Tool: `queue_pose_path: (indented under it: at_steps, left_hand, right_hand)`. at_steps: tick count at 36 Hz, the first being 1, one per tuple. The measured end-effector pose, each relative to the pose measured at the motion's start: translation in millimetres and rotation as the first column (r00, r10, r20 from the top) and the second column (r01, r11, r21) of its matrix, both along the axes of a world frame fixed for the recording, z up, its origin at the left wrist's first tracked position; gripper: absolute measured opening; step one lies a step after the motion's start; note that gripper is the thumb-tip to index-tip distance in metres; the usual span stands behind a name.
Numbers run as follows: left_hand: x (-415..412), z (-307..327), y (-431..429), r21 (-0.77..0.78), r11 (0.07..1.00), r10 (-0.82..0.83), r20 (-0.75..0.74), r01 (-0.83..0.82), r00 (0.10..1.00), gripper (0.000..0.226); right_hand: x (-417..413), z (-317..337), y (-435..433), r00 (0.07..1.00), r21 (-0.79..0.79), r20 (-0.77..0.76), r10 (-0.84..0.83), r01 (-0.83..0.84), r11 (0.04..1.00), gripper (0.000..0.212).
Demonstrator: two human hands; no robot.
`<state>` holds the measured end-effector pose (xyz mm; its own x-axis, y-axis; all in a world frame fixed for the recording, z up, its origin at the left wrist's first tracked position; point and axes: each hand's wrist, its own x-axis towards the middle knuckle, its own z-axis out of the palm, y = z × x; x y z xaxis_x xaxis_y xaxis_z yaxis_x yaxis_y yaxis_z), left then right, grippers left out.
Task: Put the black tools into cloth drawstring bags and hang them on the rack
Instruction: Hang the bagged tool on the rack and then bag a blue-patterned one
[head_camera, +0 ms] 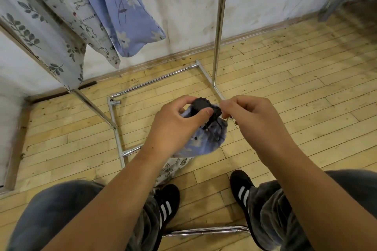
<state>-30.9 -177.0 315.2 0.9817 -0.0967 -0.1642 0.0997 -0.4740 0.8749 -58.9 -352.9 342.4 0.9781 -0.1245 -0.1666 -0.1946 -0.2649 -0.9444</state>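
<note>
A seated person is holding a small black tool at the mouth of a limp blue cloth bag above the floor. The left hand is curling thumb and fingers round the tool, and the right hand is pinching the bag's rim or cord. The tool is looking hard and light, best gripped by its body; the floppy bag is needing its mouth held open.

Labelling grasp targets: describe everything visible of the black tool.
The tool is small, matte black, plastic-looking, with a knobbly top edge. It sits in the mouth of the blue bag, its upper part out, the rest hidden. The left hand grips it, thumb across its front, fingers over the top. The right hand pinches the bag's rim beside it.
</note>
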Motion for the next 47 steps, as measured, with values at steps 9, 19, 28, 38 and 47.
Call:
queue_pose_path:
  at_steps: [9, 19, 28, 38, 47]
  left_hand:
    - [-3, 3, 2, -0.082, 0.997, 0.005, -0.043, -0.009, 0.999, 0.016]
    - [-5, -1, 1, -0.121, 0.992, 0.045, -0.023, -0.047, 0.999, 0.017]
    - [-5, 1, -6, -0.114, 0.992, 0.065, 0.040, -0.060, 0.997, 0.017]
    - [-18, -5, -28, 0.054, 0.997, -0.050, 0.073, 0.046, 0.996, 0.024]
    - [-2, 10, 2, -0.126, 0.989, -0.081, -0.050, 0.074, 0.995, 0.030]
  right_hand:
    - [12, 5, -17, 0.956, 0.256, -0.293, 0.016, 0.063, 0.965, 0.032]
    - [10, 9, -18, 0.985, 0.034, -0.168, 0.048, -0.042, 0.999, 0.028]
    - [11, 10, -25, 0.970, 0.232, -0.224, 0.092, -0.038, 0.972, 0.026]
    - [-4, 23, -7, 0.952, 0.446, -0.137, 0.273, -0.187, 0.875, 0.029]
    - [9, 3, -19, 0.957, -0.286, -0.090, 0.275, -0.289, 0.913, 0.052]
